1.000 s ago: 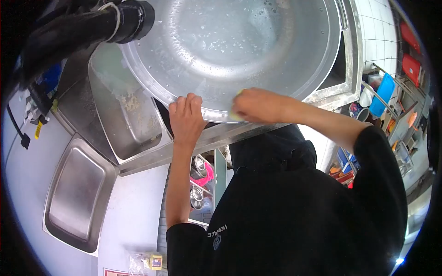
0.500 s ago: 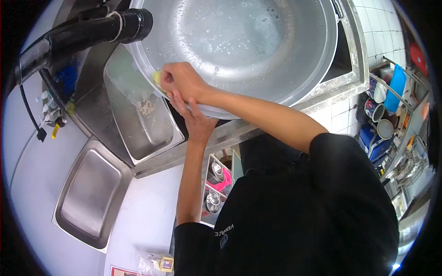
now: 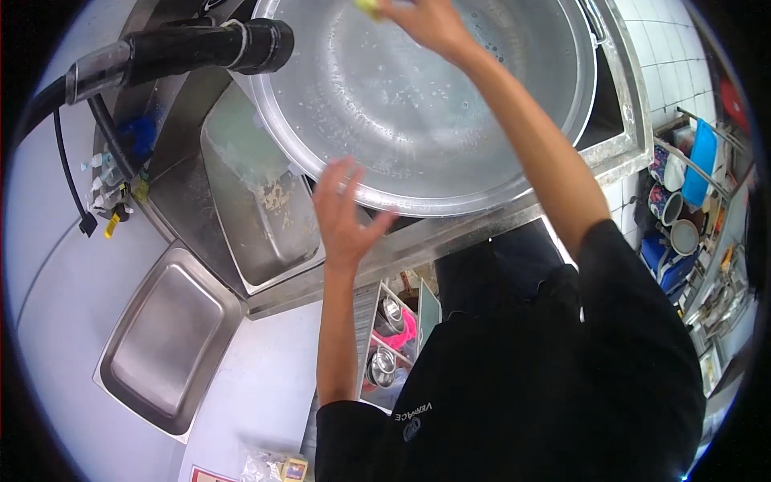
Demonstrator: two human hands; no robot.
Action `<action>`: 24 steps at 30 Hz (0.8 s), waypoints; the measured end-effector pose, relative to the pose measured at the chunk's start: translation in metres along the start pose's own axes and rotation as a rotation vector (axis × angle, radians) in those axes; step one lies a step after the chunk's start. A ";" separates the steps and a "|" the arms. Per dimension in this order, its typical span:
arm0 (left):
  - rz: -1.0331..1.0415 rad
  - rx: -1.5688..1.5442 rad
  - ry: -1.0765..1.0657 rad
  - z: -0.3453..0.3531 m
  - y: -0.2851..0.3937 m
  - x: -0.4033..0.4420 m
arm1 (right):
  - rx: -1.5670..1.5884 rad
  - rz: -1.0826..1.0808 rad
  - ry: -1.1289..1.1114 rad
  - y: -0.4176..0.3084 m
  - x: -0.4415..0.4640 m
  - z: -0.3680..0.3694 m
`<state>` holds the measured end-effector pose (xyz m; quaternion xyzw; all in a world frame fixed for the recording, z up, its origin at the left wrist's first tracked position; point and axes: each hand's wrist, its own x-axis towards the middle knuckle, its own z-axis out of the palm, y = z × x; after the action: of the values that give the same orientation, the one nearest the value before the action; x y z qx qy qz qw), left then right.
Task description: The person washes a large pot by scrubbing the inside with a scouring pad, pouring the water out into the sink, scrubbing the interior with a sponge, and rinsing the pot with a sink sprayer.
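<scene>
Stretching across a big metal pot (image 3: 482, 165) set at the sink (image 3: 642, 128), gripping a yellow sponge (image 3: 368, 7) in the right hand (image 3: 427, 22) toward the pot's far side; holding nothing in the left hand (image 3: 344, 217), spread and blurred at the near rim (image 3: 438, 206), too unclear to tell whether touching. Best done, seemingly, with firm, overlapping strokes around the inside while steadying the rim with the left. Compared with half a second ago, working no longer at the near-left rim with both hands together, but reaching well away from there.
</scene>
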<state>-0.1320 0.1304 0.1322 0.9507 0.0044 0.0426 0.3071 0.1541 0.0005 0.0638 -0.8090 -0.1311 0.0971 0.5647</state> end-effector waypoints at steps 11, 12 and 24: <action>-0.660 -0.138 0.318 0.001 -0.099 0.098 | 0.245 0.096 -0.494 -0.043 -0.174 0.075; -0.645 -0.134 0.314 0.002 -0.098 0.100 | 0.269 0.094 -0.384 -0.051 -0.165 0.098; -0.659 -0.121 0.307 -0.002 -0.080 0.104 | 0.356 0.107 0.624 -0.055 0.069 0.145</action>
<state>-0.0273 0.1997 0.0950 0.8609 0.3537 0.0839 0.3560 0.1698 0.1699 0.0645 -0.6945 0.1089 -0.1038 0.7036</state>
